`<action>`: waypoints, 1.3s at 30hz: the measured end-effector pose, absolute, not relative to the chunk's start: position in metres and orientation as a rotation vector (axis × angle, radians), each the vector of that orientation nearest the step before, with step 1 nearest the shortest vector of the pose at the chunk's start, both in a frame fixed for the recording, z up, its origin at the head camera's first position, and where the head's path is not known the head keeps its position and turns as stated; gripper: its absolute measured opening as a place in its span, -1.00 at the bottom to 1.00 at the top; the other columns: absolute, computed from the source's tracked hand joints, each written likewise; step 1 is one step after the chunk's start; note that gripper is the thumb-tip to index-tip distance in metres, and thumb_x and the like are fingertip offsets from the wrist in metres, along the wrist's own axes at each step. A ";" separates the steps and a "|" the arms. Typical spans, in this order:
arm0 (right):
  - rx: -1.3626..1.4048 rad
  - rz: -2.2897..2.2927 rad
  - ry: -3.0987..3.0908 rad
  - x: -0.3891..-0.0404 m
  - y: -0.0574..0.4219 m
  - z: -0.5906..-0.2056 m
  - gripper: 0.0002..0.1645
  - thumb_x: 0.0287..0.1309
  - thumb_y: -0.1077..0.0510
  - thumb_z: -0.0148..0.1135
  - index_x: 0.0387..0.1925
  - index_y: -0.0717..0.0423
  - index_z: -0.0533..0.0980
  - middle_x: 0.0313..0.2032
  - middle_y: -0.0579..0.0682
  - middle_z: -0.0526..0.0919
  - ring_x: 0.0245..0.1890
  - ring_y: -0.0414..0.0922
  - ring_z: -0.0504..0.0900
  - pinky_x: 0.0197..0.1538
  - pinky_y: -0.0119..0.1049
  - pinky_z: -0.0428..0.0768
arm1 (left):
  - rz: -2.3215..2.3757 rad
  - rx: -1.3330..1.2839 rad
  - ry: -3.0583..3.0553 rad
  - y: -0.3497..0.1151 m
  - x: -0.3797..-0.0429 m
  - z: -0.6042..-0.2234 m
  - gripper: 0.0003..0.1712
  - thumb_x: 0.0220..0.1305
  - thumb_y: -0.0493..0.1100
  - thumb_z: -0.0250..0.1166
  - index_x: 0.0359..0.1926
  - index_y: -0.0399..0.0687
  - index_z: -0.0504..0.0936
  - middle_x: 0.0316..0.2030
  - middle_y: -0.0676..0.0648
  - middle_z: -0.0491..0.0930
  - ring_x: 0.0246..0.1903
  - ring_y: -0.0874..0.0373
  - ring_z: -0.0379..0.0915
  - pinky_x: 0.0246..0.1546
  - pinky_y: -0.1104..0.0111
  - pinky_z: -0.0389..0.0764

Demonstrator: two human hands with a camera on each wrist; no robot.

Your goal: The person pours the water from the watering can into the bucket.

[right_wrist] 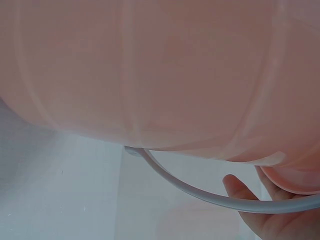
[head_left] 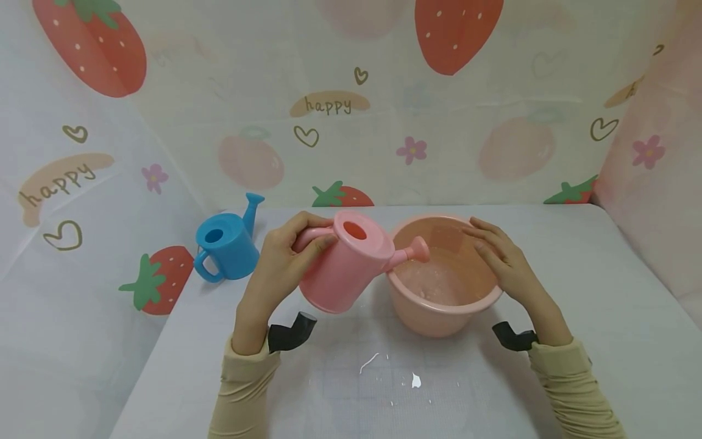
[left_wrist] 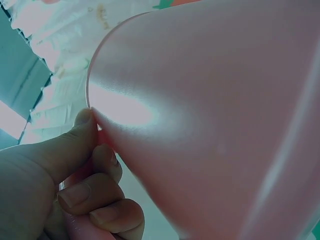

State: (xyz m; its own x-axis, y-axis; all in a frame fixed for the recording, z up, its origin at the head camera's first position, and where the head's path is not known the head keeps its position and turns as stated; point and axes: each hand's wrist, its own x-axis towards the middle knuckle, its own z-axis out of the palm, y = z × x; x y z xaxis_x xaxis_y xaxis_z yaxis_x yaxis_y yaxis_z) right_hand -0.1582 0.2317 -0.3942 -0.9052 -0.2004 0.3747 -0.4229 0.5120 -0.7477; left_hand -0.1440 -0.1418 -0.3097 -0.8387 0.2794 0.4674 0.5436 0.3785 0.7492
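Note:
My left hand [head_left: 283,256] grips the handle of a pink watering can [head_left: 342,274], thumb pressed near its top edge. The can tilts right, its spout head [head_left: 420,249] over the left side of a pink bucket [head_left: 436,320]. Rippled clear water [head_left: 436,283] shows on the bucket's bottom. In the left wrist view, curled fingers [left_wrist: 92,195] wrap the handle beside the can's glossy wall. My right hand [head_left: 507,262] rests on the bucket's right rim with relaxed fingers over the edge. The bucket's grey curved handle [right_wrist: 220,199] passes in front of that hand in the right wrist view.
A blue watering can [head_left: 233,247] stands at the back left of the white table [head_left: 592,280]. Small shiny wet spots [head_left: 415,380] lie on the table in front of the bucket. Fruit-printed curtains [head_left: 329,146] enclose the back and sides.

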 end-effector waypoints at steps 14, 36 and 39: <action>0.531 1.347 -2.512 -0.158 0.231 -0.394 -0.58 0.35 0.21 -0.08 0.21 0.16 0.37 0.33 0.13 0.18 0.36 0.14 0.06 0.20 0.32 0.12 | -1.435 -0.737 -2.372 -0.142 -0.145 -0.310 -0.70 0.19 -0.05 0.27 -0.04 0.05 0.56 -0.19 0.05 0.62 -0.22 0.21 0.52 -0.24 0.29 0.61; 0.507 1.354 -2.512 -0.160 0.233 -0.397 -0.58 0.37 0.13 -0.08 0.19 0.11 0.39 0.33 0.07 0.21 0.38 -0.01 0.07 0.23 0.22 0.17 | -1.464 -0.736 -2.357 -0.142 -0.146 -0.311 -0.72 0.19 -0.07 0.28 -0.06 0.08 0.57 -0.19 0.05 0.63 -0.22 0.22 0.52 -0.22 0.30 0.60; 0.506 1.351 -2.513 -0.159 0.233 -0.397 -0.59 0.37 0.13 -0.08 0.19 0.12 0.40 0.33 0.06 0.21 0.38 -0.02 0.07 0.24 0.20 0.17 | -1.464 -0.734 -2.361 -0.142 -0.145 -0.310 -0.72 0.19 -0.06 0.27 -0.05 0.08 0.57 -0.19 0.05 0.62 -0.22 0.22 0.52 -0.22 0.30 0.60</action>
State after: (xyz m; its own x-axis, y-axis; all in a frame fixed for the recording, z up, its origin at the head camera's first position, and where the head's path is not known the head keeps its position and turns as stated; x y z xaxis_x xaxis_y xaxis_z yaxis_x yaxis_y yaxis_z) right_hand -0.1594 0.2327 -0.3966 -0.9102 -0.1859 0.3702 -0.4113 0.5113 -0.7546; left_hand -0.1453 -0.1420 -0.3099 -0.8361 0.2770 0.4735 0.5473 0.3620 0.7546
